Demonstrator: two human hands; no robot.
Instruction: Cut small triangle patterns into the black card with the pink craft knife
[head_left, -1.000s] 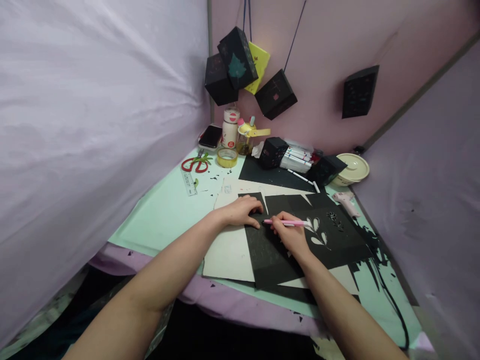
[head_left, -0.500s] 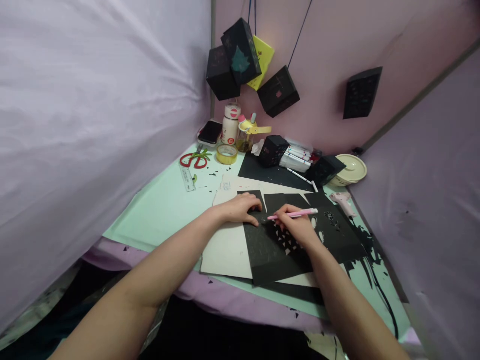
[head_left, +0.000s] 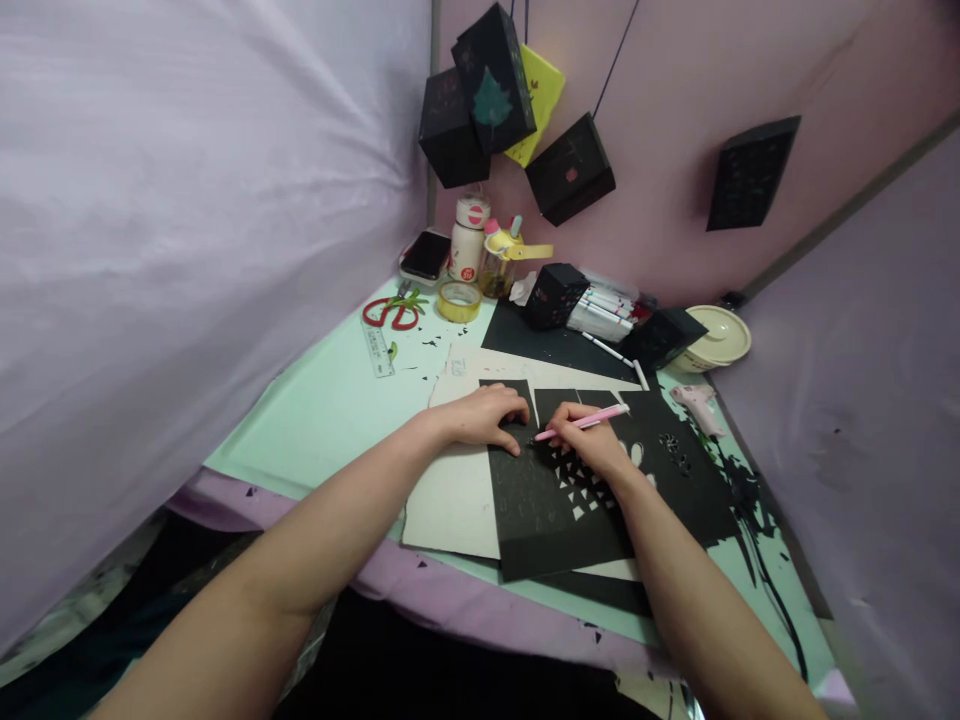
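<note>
A sheet of black paper (head_left: pixel 525 535) lies before me, with small triangles and petal shapes cut out of it, and white board (head_left: pixel 450 510) beneath. My left hand (head_left: pixel 491 415) rests on the sheet's left part, thumb apart from the fingers, holding nothing. Between the fingers of my right hand (head_left: pixel 589 440) is a slim pink pen-shaped craft knife (head_left: pixel 600 416). Its tip meets the paper just right of my left thumb; the blade is too small to make out. Flower-shaped cut-outs (head_left: pixel 675 452) show farther right on the black paper.
Red-handled scissors (head_left: pixel 390 313), a clear ruler (head_left: pixel 378 350) and yellow tape (head_left: pixel 459 302) lie back left. Behind stand a white bottle (head_left: pixel 466 250), black boxes (head_left: pixel 555 295) and markers (head_left: pixel 604 312). A glue gun (head_left: pixel 696 408) and lidded bowl (head_left: pixel 716 340) sit right. Black boxes (head_left: pixel 571 170) hang above.
My view has shifted slightly. The knife's back end has tipped up a little and my right hand has turned slightly; my left hand stays pressed on the paper.
</note>
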